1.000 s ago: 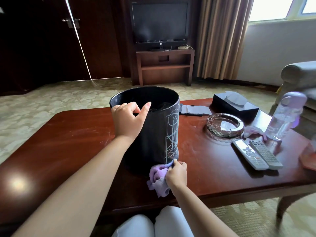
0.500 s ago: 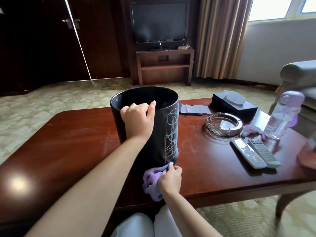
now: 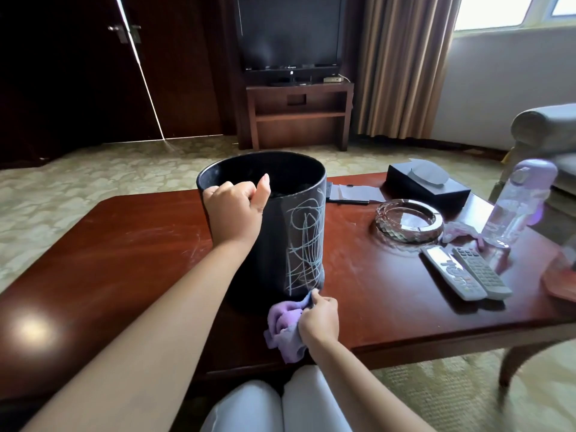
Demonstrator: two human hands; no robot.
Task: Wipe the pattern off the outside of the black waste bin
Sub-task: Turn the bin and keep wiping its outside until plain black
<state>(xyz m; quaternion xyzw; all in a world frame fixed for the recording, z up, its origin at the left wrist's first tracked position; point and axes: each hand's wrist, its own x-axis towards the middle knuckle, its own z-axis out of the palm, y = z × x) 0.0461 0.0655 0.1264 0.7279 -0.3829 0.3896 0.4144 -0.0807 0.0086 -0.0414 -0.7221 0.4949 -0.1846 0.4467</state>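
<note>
The black waste bin (image 3: 280, 244) stands upright on the red-brown table (image 3: 124, 260). A pale scribbled pattern (image 3: 304, 244) covers its right-facing side. My left hand (image 3: 233, 210) grips the near rim, fingers curled over the edge and thumb up. My right hand (image 3: 319, 319) holds a crumpled purple cloth (image 3: 285, 328) at the foot of the bin, just below the scribble. A corner of the cloth touches the bin's lower edge.
To the right on the table lie a glass ashtray (image 3: 408, 219), two remote controls (image 3: 466, 275), a black tissue box (image 3: 427, 182), a purple water bottle (image 3: 520, 204) and a small pink rag (image 3: 459, 230). Papers (image 3: 352, 193) lie behind the bin. My knees sit under the near edge.
My left hand closed its fingers over the bin's rim. The bin turned slightly, bringing more of the scribble into view. My right hand with the cloth stayed at the bin's foot.
</note>
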